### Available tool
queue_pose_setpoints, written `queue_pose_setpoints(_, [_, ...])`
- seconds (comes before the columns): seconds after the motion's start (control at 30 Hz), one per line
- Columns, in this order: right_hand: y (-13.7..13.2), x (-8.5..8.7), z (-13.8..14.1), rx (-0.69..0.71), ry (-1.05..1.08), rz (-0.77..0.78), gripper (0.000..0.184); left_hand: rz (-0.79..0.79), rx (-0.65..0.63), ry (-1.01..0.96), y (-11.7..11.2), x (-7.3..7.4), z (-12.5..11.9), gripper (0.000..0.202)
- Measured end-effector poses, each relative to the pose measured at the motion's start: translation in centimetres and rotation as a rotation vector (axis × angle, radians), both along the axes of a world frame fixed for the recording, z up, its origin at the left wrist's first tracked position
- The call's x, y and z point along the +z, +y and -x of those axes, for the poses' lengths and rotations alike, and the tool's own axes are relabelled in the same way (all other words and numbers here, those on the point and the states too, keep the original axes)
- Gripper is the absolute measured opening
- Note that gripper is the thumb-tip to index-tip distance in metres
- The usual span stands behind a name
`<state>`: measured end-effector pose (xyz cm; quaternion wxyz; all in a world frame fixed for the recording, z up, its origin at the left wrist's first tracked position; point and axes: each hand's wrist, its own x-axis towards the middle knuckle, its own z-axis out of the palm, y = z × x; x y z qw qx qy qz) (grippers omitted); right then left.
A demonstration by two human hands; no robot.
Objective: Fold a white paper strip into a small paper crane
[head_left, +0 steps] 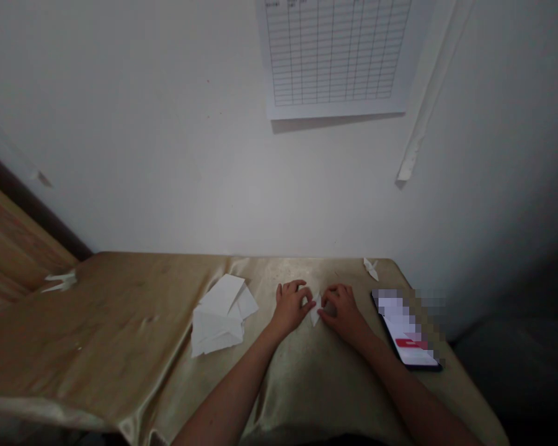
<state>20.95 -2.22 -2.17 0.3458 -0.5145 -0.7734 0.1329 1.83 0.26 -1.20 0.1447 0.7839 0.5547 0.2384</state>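
Between my two hands is a small piece of white paper folded to a narrow, pointed shape (315, 314). My left hand (292, 305) pinches its left edge with thumb and forefinger, the other fingers curled loosely. From the other side my right hand (342, 308) grips the right edge the same way. Both hands rest low over the cloth-covered table (325, 378). Left of my left hand lies a loose pile of white paper sheets (221, 319), overlapping at odd angles.
A phone (407, 334) with a lit screen lies right of my right hand. One small folded white paper figure (371, 269) sits at the back right corner, another (61, 281) at the far left. A printed grid sheet (337, 56) hangs on the wall behind the table.
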Motion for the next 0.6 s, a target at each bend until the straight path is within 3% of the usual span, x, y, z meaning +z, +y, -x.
queue_pose_setpoints(0.2, [-0.12, -0.03, 0.02, 0.039, -0.018, -0.012, 0.012, 0.000, -0.014, -0.053, 0.53, 0.17, 0.32, 0.012])
queue_pose_setpoints(0.6, [-0.19, -0.08, -0.03, 0.086, -0.035, 0.049, 0.013, 0.028, 0.024, 0.034, 0.65, 0.39, 0.88, 0.024])
